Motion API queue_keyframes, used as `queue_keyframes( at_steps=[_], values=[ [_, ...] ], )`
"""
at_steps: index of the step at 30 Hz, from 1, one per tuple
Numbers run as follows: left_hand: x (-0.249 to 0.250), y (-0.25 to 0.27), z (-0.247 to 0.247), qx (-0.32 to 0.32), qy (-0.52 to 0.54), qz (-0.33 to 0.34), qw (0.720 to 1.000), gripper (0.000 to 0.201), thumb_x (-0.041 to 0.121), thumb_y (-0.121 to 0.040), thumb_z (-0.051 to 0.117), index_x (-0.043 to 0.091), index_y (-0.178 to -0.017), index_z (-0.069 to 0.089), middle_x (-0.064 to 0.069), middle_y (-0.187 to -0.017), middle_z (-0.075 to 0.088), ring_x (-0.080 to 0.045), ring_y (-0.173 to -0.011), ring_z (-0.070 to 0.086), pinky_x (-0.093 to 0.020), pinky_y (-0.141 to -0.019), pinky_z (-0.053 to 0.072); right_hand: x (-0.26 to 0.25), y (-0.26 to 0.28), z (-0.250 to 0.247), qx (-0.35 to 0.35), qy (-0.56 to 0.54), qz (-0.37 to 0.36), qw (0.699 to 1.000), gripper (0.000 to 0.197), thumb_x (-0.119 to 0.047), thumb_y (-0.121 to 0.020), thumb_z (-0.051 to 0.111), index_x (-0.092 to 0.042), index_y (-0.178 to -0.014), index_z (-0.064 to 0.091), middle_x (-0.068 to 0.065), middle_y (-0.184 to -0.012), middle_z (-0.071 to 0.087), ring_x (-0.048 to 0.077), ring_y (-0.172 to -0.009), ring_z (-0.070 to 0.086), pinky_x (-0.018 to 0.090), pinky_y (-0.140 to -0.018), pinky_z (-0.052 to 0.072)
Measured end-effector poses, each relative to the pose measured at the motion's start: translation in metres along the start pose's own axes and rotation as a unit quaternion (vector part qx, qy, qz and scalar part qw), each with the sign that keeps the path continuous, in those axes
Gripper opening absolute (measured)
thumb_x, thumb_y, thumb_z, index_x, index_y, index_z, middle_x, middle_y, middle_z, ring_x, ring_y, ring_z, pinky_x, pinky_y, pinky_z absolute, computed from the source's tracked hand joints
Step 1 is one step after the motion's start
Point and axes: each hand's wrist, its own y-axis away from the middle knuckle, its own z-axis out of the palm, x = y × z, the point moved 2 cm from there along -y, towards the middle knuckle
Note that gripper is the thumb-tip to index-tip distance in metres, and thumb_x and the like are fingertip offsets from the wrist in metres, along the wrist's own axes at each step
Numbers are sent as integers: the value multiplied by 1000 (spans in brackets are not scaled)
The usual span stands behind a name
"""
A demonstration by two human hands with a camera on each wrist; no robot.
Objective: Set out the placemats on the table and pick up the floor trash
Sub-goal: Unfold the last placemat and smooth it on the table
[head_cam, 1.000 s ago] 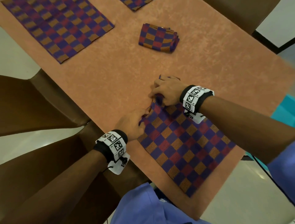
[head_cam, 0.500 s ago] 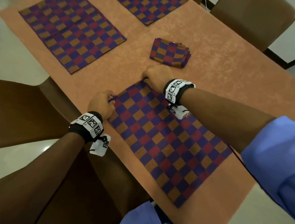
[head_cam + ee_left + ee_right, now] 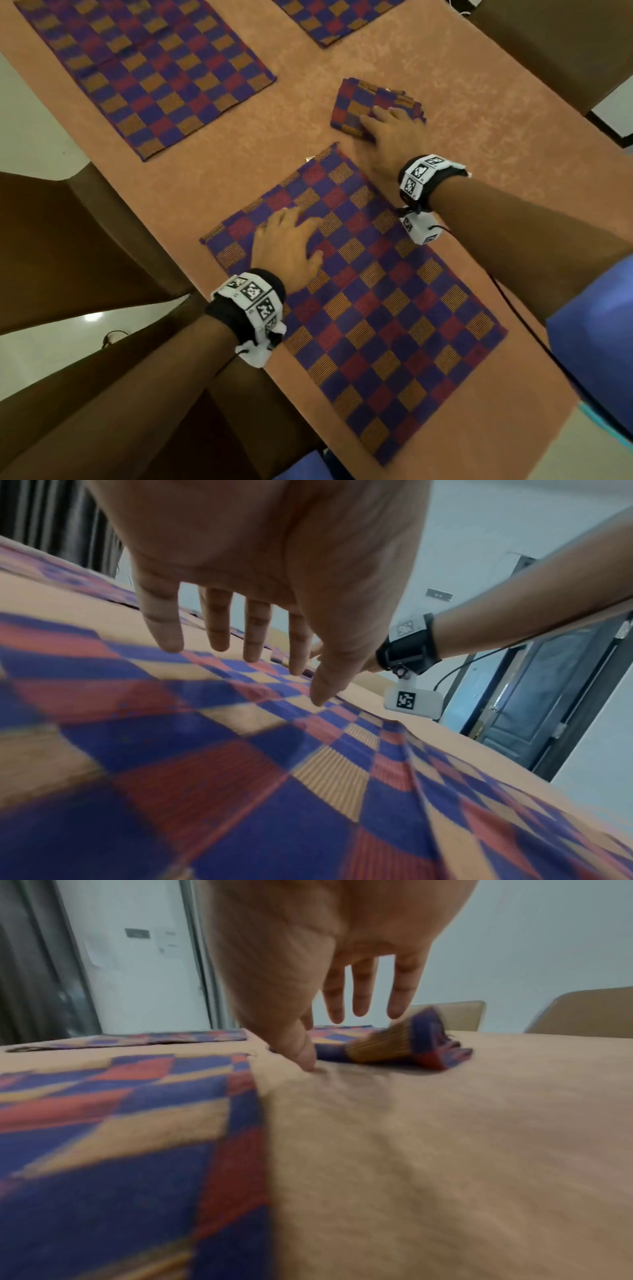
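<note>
Head view shows three checkered placemats spread flat on the counter (image 3: 191, 178): nearest placemat (image 3: 370, 301) under the left hand (image 3: 287, 245), whose grip is spread flat with straight fingers just over or on the cloth, plus far-left placemat (image 3: 147, 72) and a top-edge placemat (image 3: 329, 20). Right hand (image 3: 387, 144) reaches with its grip spread, fingers over the folded placemat stack (image 3: 356, 102), thumb tip on the counter; contact with the stack is unclear. Judged partway: stack left to lay out, floor trash not in view, pickup apparently not begun.
</note>
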Motion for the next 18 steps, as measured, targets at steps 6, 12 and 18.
queue_keyframes(
  at_steps=[6,12,18],
  values=[
    [5,2,13,-19,-17,0,1000,57,42,-85,60,30,-139,42,-4,-154,28,-28,-143,22,-57,-104,33,35,1,-13,-19,-39,31,999,30,-17,-94,43,-9,-113,65,21,-108,68,40,-94,62,37,-71,42],
    [15,-4,-4,22,116,42,992,57,37,-85,63,22,-136,45,-4,-138,48,-28,-127,43,-45,-102,41,46,74,-57,19,-98,47,994,34,-20,-90,46,-24,-117,65,13,-93,70,35,-82,61,35,-62,44],
    [69,6,-25,51,286,59,955,66,34,-85,68,23,-142,37,1,-141,42,-16,-126,45,-29,-98,40,44,172,-81,-36,-209,49,976,26,-27,-88,49,-25,-105,68,3,-87,70,26,-80,62,40,-69,50]
  ],
)
